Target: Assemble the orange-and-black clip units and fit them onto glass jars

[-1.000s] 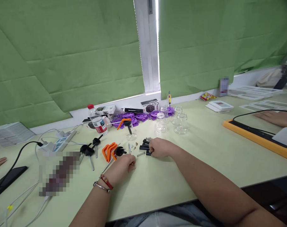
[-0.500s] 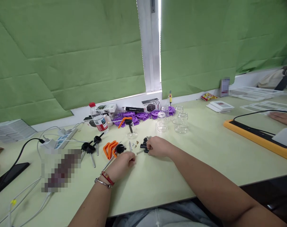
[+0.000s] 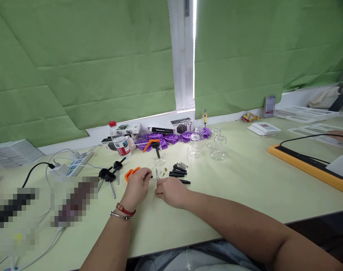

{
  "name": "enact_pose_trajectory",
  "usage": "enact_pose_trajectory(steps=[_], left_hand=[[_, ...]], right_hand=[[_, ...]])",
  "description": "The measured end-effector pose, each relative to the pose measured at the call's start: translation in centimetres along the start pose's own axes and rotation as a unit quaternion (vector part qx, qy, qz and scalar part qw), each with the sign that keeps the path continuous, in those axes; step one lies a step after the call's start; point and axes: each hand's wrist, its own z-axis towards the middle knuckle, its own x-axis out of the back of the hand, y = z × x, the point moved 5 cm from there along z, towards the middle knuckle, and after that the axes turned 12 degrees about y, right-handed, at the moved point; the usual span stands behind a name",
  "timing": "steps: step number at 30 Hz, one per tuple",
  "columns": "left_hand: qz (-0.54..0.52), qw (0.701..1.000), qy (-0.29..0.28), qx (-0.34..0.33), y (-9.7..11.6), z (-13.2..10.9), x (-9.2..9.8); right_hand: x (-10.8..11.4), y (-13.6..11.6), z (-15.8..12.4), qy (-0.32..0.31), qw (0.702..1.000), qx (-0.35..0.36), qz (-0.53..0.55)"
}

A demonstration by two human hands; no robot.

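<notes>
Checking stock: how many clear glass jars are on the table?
5: one jar below an orange handle, two jars farther right, two more jars partly hidden behind those; others could be hidden.

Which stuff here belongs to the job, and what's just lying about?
Likely the job (near left hand and right hand):
- black tubes
- spring coils
- metal rod
- orange handles

Probably just lying about:
- bottle
- snack packet
- power strip

Before you, the carton (image 3: 182, 127) reads "CUP HOLDER", inverted from your side; white lettering on the long black object (image 3: 161, 130) and print on the bottle label (image 3: 122, 146) are too small to read.
</notes>
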Motion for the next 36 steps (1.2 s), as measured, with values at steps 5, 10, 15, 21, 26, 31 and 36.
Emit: enact_pose_trajectory(steps=[5,10,15,21,26,31,36], left_hand=[[0.004,1.000,0.005,-0.006,-0.2,0.0,0.1],[0.011,1.000,0.012,-0.011,-0.3,0.0,0.1],[0.007,0.998,-0.027,-0.050,0.9,-0.6,-1.2],[0.133,0.979,-0.138,-0.071,2.7,-1.8,-4.9],[0.177,0.968,-0.164,-0.069,2.8,-1.9,-6.2],[0.197,0.962,-0.179,-0.067,2.5,-1.8,-6.5],[0.198,0.962,-0.178,-0.067,2.4,-1.8,-6.7]], right_hand=[[-0.4,0.0,-0.1,-0.007,1.000,0.007,-0.010],[0.3,0.1,0.3,-0.020,0.999,0.007,-0.037],[5.0,5.9,1.2,0.131,0.979,-0.148,-0.045],[5.4,12.7,0.6,0.140,0.963,-0.227,0.020],[3.8,13.3,0.8,0.109,0.974,-0.200,0.013],[3.6,13.3,0.8,0.103,0.974,-0.202,0.018],[3.5,13.6,0.7,0.102,0.971,-0.214,0.033]])
